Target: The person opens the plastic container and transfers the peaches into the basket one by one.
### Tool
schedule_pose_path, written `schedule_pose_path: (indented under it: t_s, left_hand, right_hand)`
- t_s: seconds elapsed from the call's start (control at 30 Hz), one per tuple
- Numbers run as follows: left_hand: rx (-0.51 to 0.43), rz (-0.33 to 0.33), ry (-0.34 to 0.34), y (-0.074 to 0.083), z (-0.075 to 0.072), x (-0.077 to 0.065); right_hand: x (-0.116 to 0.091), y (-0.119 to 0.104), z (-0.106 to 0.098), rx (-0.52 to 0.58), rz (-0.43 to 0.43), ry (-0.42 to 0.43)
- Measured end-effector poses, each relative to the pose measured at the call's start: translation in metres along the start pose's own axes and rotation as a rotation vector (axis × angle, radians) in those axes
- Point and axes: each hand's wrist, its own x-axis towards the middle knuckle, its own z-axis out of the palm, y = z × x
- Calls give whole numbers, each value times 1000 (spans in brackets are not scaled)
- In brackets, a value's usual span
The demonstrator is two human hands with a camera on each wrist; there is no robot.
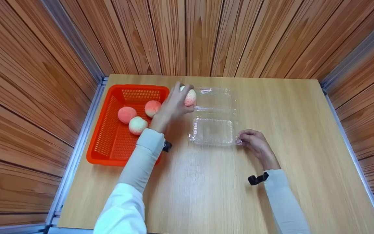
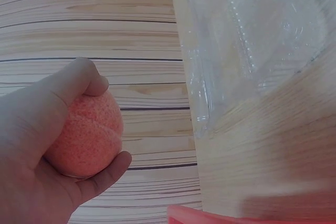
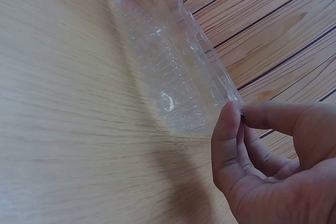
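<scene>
A peach point(image 1: 190, 97), pale on top and pink below, is gripped by my left hand point(image 1: 173, 104) between the basket and a clear plastic clamshell box point(image 1: 213, 130). In the left wrist view the thumb and fingers curl round the pink side of the peach point(image 2: 89, 135). The clamshell lies unfolded, its lid half point(image 1: 213, 97) toward the back wall. My right hand point(image 1: 255, 144) pinches the box's near right corner between thumb and fingertips, as the right wrist view shows with the hand point(image 3: 273, 156) at the rim of the box point(image 3: 163, 61).
An orange-red plastic basket point(image 1: 109, 159) stands at the table's left with a pink peach point(image 1: 127, 114), a pink-orange peach point(image 1: 153, 108) and a pale peach point(image 1: 138, 125) inside. Wood-panelled walls point(image 1: 200, 39) close off the back and sides of the wooden table point(image 1: 200, 188).
</scene>
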Motion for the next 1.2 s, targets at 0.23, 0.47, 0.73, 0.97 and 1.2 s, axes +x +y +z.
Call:
schedule_pose_path:
  t_s: [0.23,0.47,0.73,0.97,1.2]
  left_hand:
    - [1,3,9,-5,-2,-1]
    - [19,-3,21,-8,-5,-2]
    - [11,-48,18,-10,-10,-3]
    - [6,-67,18,-13,-14,-4]
    - [-8,-66,23,-18,-17,-6]
  right_hand:
    - [-2,-2,-1,-31,8,-7]
    - [-3,-2,-1,-43,18,3]
    - [0,0,0,-12,-2,4]
    - [2,2,0,6,-8,2]
    - [0,1,0,4,-14,7]
